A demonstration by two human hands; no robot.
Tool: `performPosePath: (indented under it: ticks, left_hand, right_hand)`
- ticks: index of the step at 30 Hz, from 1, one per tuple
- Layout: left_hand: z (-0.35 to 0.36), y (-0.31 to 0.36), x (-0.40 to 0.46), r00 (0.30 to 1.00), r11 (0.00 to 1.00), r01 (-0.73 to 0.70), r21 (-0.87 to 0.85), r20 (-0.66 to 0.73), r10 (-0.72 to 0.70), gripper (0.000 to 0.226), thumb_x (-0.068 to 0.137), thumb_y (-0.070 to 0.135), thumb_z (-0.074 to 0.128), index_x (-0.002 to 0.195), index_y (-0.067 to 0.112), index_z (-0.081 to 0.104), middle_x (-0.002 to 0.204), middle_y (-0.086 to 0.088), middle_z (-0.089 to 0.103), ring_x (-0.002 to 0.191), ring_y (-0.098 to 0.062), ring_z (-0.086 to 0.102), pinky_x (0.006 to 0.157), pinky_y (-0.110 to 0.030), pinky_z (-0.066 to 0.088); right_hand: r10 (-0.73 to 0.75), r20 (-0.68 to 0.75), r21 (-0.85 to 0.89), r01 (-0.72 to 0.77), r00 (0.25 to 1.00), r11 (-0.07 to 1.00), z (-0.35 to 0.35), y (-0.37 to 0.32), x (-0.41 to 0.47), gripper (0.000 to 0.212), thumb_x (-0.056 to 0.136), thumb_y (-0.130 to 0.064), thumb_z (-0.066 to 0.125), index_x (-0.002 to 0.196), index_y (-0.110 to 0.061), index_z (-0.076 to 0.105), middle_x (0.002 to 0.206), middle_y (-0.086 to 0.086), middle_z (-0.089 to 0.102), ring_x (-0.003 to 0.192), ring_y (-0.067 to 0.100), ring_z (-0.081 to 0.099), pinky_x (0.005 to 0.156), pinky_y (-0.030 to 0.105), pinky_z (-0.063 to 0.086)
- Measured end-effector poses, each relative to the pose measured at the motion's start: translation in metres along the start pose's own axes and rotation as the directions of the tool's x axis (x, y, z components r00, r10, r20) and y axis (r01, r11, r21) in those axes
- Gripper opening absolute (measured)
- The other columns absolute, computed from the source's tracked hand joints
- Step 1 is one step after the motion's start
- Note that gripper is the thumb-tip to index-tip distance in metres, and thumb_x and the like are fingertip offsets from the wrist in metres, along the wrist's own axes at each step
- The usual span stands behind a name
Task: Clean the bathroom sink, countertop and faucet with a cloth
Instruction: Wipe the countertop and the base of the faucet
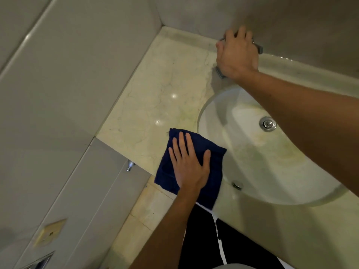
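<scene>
Navy-blue cloth [191, 166] lay folded on the marble countertop [155, 98], at its front edge just left of the sink [252, 156], one corner hanging over the lip. The left hand [189, 164] pressed it flat with straight, spread fingers. The right hand [236, 55] reached across the basin and curled around the faucet [220, 71] by the back wall. Yellowish staining showed in the bowl. Opening the tap hard could probably splash water over the counter and soak the cloth unevenly.
</scene>
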State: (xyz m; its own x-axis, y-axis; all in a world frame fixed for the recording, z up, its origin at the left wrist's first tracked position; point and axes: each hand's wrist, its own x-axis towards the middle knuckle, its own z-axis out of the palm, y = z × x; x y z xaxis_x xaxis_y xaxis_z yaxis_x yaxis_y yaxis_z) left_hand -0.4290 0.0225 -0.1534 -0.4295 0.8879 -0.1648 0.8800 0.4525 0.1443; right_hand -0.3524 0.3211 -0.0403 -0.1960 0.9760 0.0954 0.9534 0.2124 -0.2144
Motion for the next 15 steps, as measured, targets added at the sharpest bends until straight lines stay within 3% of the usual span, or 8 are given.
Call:
performPosePath:
  ticks: [5, 15]
  left_hand:
    - [-0.013, -0.001, 0.073, 0.997, 0.999, 0.039, -0.016, -0.070, -0.040, 0.094, 0.096, 0.078, 0.024, 0.164, 0.015, 0.012, 0.171, -0.007, 0.015, 0.157, -0.029, 0.014, 0.128, -0.049, 0.010]
    - [-0.027, 0.039, 0.196, 0.995, 0.998, 0.010, -0.065, -0.097, -0.016, 0.098, 0.092, 0.082, 0.024, 0.164, 0.016, 0.014, 0.171, -0.005, 0.015, 0.157, -0.029, 0.012, 0.128, -0.050, 0.008]
  right_hand:
    - [0.015, -0.032, 0.032, -0.014, 0.999, 0.999, 0.005, 0.001, 0.000, 0.046, 0.106, -0.039, 0.034, 0.131, -0.005, 0.053, 0.129, 0.023, 0.051, 0.119, 0.040, 0.049, 0.096, 0.049, 0.045]
    - [0.039, -0.047, 0.042, -0.037, 0.998, 0.998, 0.006, 0.000, 0.000, 0.045, 0.105, -0.038, 0.038, 0.131, -0.005, 0.054, 0.125, 0.022, 0.053, 0.116, 0.038, 0.052, 0.087, 0.047, 0.049]
